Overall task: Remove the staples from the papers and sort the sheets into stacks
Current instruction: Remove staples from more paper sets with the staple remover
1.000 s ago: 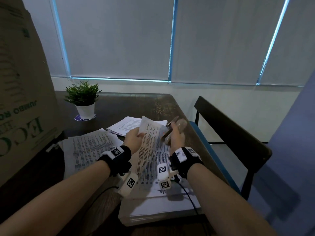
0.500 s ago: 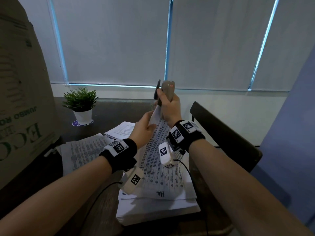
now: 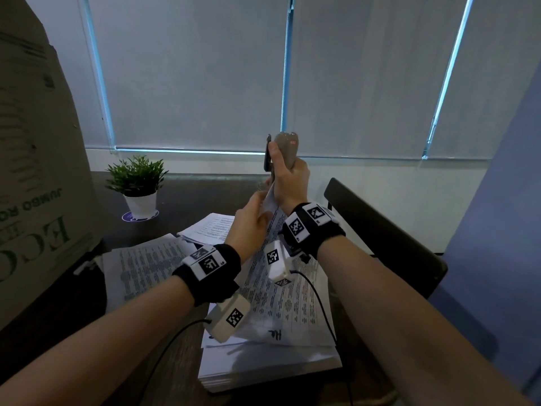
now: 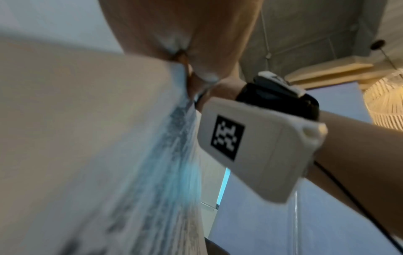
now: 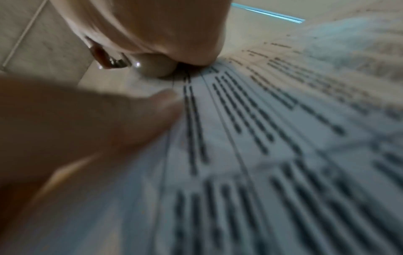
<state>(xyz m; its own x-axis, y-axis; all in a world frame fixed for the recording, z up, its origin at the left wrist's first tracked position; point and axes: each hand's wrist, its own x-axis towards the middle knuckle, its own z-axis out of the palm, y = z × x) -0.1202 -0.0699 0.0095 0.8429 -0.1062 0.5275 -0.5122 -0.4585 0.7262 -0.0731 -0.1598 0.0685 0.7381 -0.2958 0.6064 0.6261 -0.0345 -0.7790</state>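
My right hand grips a grey stapler-shaped staple remover, held upright above the table with its lower end at the top corner of a printed stapled set. My left hand pinches that same corner from the left and lifts the set off the white pile beneath. In the right wrist view the remover's metal jaw meets the paper corner beside my left thumb. In the left wrist view the blurred sheets fill the frame. The staple itself is hidden.
Two more paper stacks lie on the dark table: one to the left, one behind my hands. A potted plant stands at the back left, a large cardboard box on the left, a black chair to the right.
Both hands have risen from near table height, lifting the set's top corner. The remover has turned from tilted to upright at that corner.
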